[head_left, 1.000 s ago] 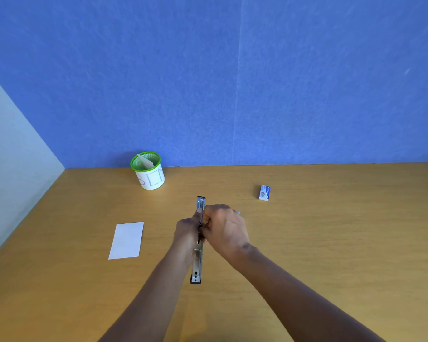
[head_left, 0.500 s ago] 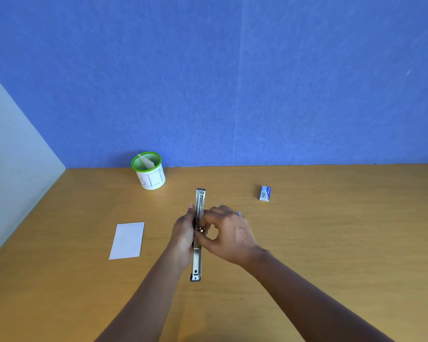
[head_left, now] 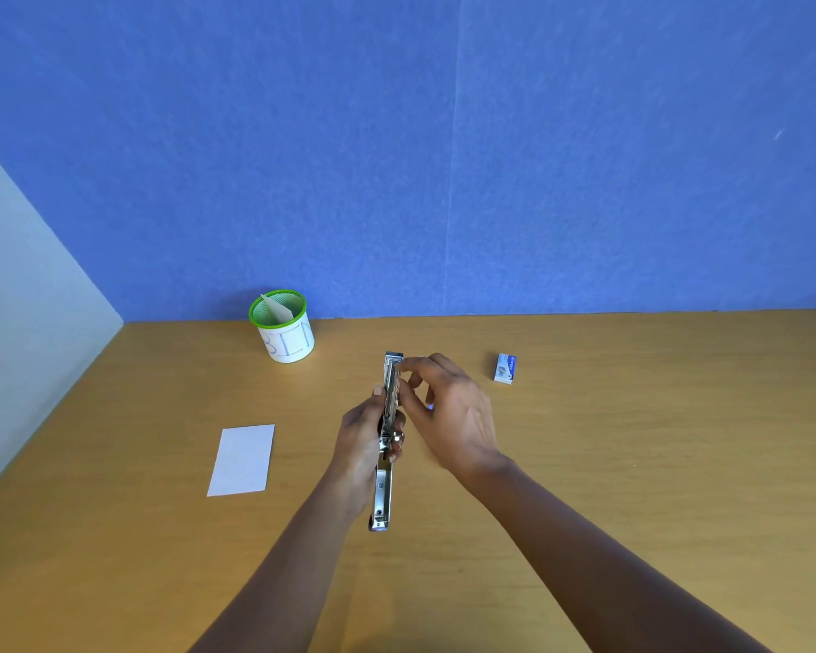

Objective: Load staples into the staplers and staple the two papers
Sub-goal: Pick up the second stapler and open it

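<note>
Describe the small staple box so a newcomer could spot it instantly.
Start at the wooden table under the blue wall. Right of the right hand, towards the wall, lies the staple box. It is the only small white-and-blue carton, touching nothing else.

Shiny bare-metal stapler (head_left: 383, 492), matt wood-grain table (head_left: 632, 464), matt white paper (head_left: 242, 459), felt-like blue wall (head_left: 444, 157).
</note>
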